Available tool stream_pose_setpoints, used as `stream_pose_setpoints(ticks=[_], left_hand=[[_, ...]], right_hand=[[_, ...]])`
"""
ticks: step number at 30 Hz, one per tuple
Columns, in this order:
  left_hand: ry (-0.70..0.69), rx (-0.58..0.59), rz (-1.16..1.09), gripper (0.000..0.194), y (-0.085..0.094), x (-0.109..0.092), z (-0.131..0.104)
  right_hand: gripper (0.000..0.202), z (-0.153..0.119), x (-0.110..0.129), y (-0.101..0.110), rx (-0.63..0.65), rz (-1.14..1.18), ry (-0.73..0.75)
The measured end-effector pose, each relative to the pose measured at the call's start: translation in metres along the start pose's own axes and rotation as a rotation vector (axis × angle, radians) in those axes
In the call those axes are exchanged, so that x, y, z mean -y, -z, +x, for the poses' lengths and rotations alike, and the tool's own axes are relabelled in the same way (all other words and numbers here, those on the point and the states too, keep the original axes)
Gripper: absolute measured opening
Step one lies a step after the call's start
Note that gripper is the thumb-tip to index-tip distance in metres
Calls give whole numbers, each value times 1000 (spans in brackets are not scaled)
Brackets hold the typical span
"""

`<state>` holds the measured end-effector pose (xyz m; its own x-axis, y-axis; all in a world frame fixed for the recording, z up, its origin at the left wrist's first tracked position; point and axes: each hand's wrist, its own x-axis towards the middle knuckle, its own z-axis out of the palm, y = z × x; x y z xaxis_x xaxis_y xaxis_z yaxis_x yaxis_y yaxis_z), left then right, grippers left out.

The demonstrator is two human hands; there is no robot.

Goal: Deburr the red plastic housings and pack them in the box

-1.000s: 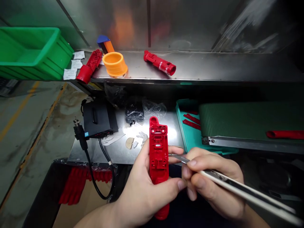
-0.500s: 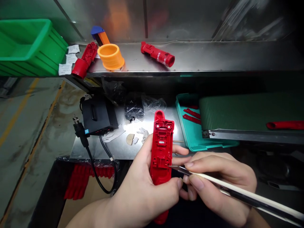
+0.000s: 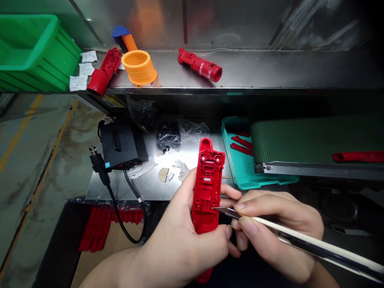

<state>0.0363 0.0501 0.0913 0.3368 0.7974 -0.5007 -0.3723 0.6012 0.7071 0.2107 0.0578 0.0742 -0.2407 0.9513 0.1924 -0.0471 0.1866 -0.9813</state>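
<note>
A long red plastic housing [image 3: 207,180] stands nearly upright in front of me, its ribbed inner side facing the camera. My left hand [image 3: 186,236] is wrapped round its lower half, with the thumb across the front. My right hand [image 3: 276,228] pinches a thin knife [image 3: 318,246] with a pointed metal blade and a long pale and black handle. The blade tip lies at the right inner edge of the housing, below its middle. Whether the tip touches the plastic is too small to tell.
A teal tray [image 3: 240,176] with red strips sits beside a green conveyor [image 3: 300,140]. A black box [image 3: 120,144] with a cable stands left. The shelf [image 3: 255,72] holds a green bin [image 3: 57,60], an orange ring [image 3: 139,68] and red housings. Below left is a box of red parts [image 3: 96,228].
The red housing has shifted slightly right and tilts a little more to the right. The shelf and bench items sit slightly further left and higher in view. Both hands keep their holds.
</note>
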Motion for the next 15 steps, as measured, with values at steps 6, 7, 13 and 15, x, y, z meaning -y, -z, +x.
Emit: stream_pose_setpoints(ticks=[6, 7, 13, 15], left_hand=[[36, 18, -63, 41, -1, -1, 1], [40, 20, -70, 41, -1, -1, 1], [24, 19, -40, 38, -3, 0, 3], [29, 21, -45, 38, -3, 0, 3]], right_hand=[[43, 0, -3, 2, 13, 37, -29], [42, 0, -3, 2, 14, 43, -28], [37, 1, -4, 4, -7, 25, -31], [37, 1, -4, 5, 3, 10, -21]])
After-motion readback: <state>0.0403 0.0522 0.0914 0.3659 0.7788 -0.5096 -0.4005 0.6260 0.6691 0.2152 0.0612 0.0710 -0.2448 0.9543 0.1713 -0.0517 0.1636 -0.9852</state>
